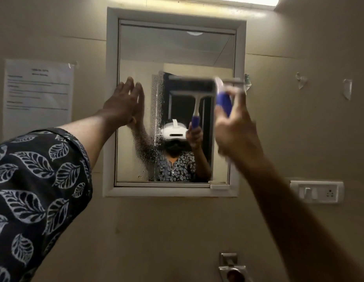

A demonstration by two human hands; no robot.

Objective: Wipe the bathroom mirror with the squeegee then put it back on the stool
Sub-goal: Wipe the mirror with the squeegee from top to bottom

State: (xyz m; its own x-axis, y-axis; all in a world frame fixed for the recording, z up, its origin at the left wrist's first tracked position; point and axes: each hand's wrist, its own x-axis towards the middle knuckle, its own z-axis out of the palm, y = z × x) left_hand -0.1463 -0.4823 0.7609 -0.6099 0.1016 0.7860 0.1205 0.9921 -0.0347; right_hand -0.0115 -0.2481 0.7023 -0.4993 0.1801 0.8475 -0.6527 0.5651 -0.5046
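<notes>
The bathroom mirror (177,49) hangs on the wall in a white frame (112,98). Water drops cover its lower left part. My right hand (236,131) grips the blue handle of the squeegee (223,100), whose blurred blade lies against the glass at mid-height on the right side. My left hand (124,102) presses flat, fingers straight, on the mirror's left edge. The glass reflects the squeegee, both arms and a white headset. No stool is in view.
A printed paper notice (37,94) is taped to the wall left of the mirror. A white switch and socket plate (317,191) sits at the right. A metal tap fitting (232,267) shows at the bottom edge. A light strip (238,0) glows above.
</notes>
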